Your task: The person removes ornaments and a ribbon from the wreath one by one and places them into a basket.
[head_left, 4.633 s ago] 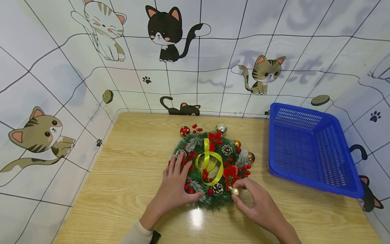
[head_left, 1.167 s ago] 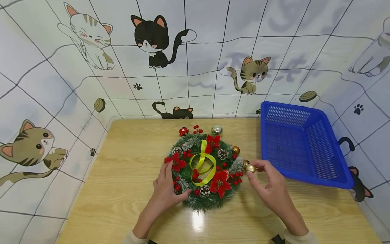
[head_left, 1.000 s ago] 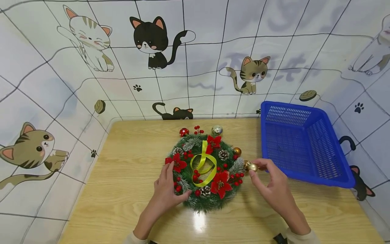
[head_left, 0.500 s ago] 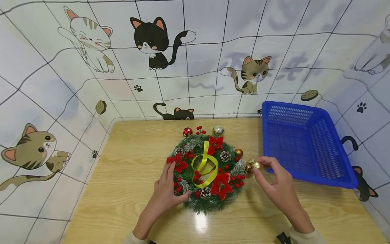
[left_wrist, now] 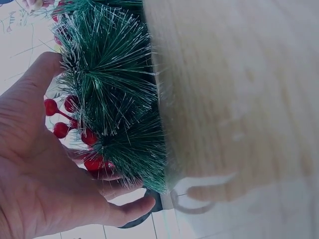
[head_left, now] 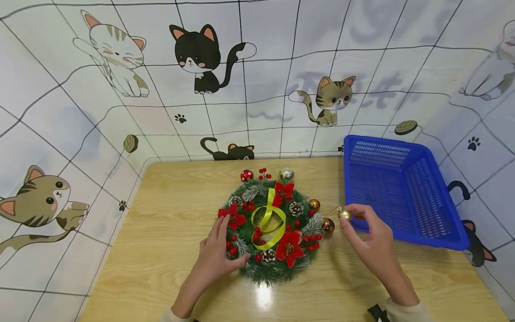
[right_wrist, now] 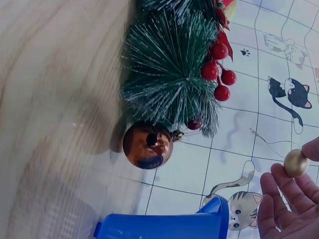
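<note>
A green Christmas wreath point(head_left: 257, 273) lies flat on the table, trimmed with red poinsettias, pine cones, berries and a yellow ribbon point(head_left: 277, 232) over its middle. My left hand point(head_left: 215, 252) rests on its left side, fingers near a poinsettia point(head_left: 234, 218) and thumb spread along the lower rim. Between thumb and fingertips my right hand point(head_left: 372, 237) pinches a small gold bauble point(head_left: 344, 213), held off to the right of the wreath. A thin thread point(right_wrist: 269, 144) trails from this bauble in the right wrist view. Just below it sits a copper bauble point(head_left: 328, 226) at the wreath's edge.
A blue plastic basket point(head_left: 406, 241) stands at the right, close behind my right hand. Along the wreath's far and right edges are a spotted red bauble point(head_left: 246, 175), a silver bauble point(head_left: 286, 174) and an orange-gold bauble point(head_left: 314, 205). Cat-printed walls enclose the table point(head_left: 161, 223).
My right hand has carried the gold bauble from the wreath's lower right up and rightward, past the copper bauble. My left hand has moved slightly down the wreath's left side, showing a poinsettia there.
</note>
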A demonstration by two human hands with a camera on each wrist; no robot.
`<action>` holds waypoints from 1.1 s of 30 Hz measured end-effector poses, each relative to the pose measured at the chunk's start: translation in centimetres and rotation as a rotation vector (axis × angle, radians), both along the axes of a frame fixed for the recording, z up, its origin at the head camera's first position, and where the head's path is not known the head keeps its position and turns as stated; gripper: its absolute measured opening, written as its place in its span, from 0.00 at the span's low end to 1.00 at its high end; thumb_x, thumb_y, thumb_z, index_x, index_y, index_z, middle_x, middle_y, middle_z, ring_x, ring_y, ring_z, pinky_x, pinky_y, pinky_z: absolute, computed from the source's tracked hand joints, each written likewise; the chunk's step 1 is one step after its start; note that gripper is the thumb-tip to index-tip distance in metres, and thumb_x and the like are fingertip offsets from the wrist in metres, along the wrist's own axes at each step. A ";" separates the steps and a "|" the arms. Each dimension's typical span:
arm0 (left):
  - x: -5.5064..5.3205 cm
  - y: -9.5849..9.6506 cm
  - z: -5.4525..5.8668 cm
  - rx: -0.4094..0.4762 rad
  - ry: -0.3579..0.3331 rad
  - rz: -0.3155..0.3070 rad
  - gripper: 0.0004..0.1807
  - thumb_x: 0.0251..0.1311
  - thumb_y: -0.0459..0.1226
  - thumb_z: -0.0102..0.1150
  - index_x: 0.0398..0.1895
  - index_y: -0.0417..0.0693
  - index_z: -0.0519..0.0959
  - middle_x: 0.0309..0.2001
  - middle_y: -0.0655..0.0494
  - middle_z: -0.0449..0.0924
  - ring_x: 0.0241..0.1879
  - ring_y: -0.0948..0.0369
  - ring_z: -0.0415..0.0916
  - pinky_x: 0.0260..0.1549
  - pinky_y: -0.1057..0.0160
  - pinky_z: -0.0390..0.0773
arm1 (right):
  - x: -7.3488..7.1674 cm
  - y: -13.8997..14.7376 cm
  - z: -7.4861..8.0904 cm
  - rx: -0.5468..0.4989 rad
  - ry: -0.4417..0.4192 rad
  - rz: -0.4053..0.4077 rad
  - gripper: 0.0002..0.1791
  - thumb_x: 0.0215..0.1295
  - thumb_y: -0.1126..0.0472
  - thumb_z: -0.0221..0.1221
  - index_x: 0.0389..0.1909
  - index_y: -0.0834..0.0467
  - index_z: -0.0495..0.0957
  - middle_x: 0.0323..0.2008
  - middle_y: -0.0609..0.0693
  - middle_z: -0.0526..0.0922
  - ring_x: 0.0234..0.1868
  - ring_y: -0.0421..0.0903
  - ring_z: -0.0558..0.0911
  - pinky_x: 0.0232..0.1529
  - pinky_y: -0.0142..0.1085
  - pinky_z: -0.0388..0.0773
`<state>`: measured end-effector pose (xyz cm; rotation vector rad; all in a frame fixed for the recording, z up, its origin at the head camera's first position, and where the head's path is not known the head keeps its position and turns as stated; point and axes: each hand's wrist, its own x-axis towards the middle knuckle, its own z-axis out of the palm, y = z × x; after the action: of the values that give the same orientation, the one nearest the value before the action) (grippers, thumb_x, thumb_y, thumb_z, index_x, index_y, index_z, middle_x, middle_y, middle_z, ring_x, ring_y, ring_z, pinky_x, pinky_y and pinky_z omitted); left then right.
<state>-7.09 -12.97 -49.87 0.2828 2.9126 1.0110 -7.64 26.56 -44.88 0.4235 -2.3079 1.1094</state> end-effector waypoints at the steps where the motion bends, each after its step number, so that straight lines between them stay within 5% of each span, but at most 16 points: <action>1: 0.0 0.0 0.0 0.001 0.000 0.000 0.68 0.54 0.60 0.81 0.89 0.43 0.51 0.84 0.35 0.54 0.79 0.35 0.58 0.62 0.21 0.65 | -0.1 0.1 0.0 0.004 0.004 -0.002 0.22 0.63 0.76 0.70 0.58 0.63 0.83 0.50 0.52 0.89 0.49 0.34 0.82 0.54 0.24 0.75; 25: -0.2 -0.1 0.1 -0.009 -0.005 -0.002 0.67 0.54 0.62 0.80 0.89 0.45 0.52 0.83 0.36 0.55 0.76 0.35 0.64 0.60 0.21 0.65 | -1.5 2.6 0.4 -0.052 0.017 -0.049 0.20 0.63 0.77 0.70 0.57 0.66 0.83 0.50 0.54 0.88 0.51 0.29 0.81 0.55 0.22 0.72; 33: -0.2 -0.1 0.2 -0.001 0.009 -0.002 0.67 0.54 0.61 0.80 0.89 0.45 0.53 0.83 0.37 0.55 0.79 0.34 0.58 0.62 0.20 0.63 | -1.6 3.3 -0.1 -0.056 -0.013 -0.073 0.21 0.65 0.76 0.69 0.59 0.64 0.83 0.50 0.56 0.87 0.51 0.31 0.81 0.55 0.22 0.71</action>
<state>-7.28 -13.09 -49.71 0.2906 2.9198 1.0104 -9.22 29.89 -44.96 0.3092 -2.2790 1.1409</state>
